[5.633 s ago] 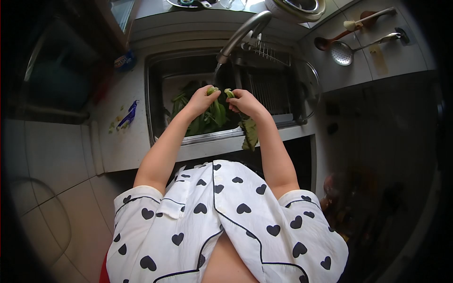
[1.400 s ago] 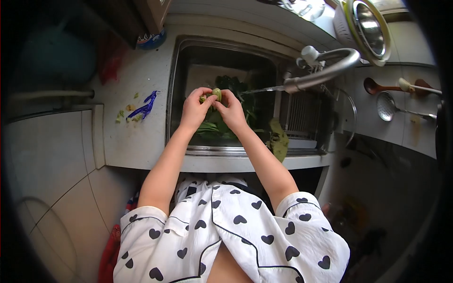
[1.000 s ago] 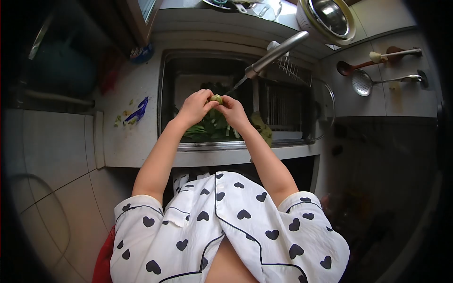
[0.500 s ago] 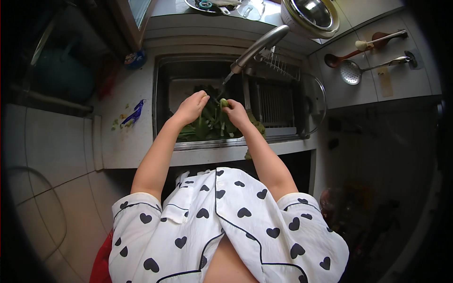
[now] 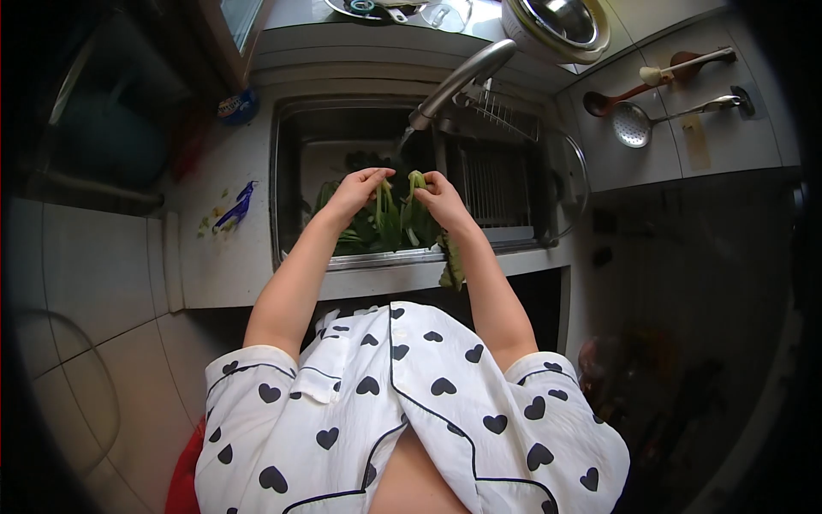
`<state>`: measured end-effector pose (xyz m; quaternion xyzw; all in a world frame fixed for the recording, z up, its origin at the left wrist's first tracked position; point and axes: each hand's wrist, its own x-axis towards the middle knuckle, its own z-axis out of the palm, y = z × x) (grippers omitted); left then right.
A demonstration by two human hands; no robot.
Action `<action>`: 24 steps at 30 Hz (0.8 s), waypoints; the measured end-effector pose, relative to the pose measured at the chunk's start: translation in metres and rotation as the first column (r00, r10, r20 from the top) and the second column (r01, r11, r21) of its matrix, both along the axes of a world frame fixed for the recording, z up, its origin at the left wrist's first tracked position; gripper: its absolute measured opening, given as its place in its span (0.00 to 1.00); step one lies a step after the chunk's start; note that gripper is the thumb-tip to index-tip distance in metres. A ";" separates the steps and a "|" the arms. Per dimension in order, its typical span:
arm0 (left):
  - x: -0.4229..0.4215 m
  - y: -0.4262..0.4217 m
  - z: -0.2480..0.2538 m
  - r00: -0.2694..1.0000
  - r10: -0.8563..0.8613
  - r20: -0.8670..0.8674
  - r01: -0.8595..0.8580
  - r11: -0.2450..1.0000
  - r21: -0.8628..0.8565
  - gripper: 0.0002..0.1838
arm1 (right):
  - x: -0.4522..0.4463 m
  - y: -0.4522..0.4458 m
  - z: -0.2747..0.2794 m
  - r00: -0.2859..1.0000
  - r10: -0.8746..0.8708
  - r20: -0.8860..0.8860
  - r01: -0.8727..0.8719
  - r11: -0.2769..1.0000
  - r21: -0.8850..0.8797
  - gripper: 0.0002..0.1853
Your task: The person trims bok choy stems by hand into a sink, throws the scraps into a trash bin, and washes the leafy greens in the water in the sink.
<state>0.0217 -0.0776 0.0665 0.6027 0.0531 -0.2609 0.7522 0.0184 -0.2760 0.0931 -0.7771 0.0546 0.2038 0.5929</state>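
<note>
Both hands are over the left basin of a steel sink [image 5: 295,146]. My left hand [image 5: 360,193] is closed in a pinch around the stems of some leafy greens [image 5: 388,224]. Close beside it on the right, my right hand [image 5: 443,201] grips the pale stem end of another leafy green [image 5: 417,180]. Their dark leaves hang down into the basin, and more greens lie below. Water runs from the tap [image 5: 462,81] just beyond the hands. A leaf [image 5: 452,265] droops over the sink's front edge under my right wrist.
On the left counter lie a blue object [image 5: 237,207] and small green scraps [image 5: 205,224]. A dish rack [image 5: 497,193] fills the right basin. Stacked bowls [image 5: 561,26] stand behind the tap. A skimmer [image 5: 632,126] and a ladle [image 5: 604,103] hang on the right wall.
My hands have risen slightly, lifting the stems higher. My right hand has shifted a little right and the leaf beneath its wrist hangs lower over the edge. The view has moved slightly.
</note>
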 end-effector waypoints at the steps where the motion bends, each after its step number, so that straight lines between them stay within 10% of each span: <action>1: 0.001 -0.005 -0.001 1.000 0.015 -0.014 -0.015 1.000 -0.003 0.18 | -0.001 0.000 0.007 1.000 -0.011 -0.013 0.010 1.000 -0.019 0.13; 12: 0.004 -0.049 -0.003 0.957 0.037 0.288 -0.089 0.982 0.169 0.17 | 0.001 -0.011 0.008 0.998 -0.064 -0.012 0.065 0.992 0.111 0.11; 24: -0.006 -0.043 0.022 0.723 -0.293 0.626 -0.277 0.707 0.651 0.14 | 0.003 -0.010 0.010 0.966 0.074 0.247 0.036 0.911 -0.412 0.12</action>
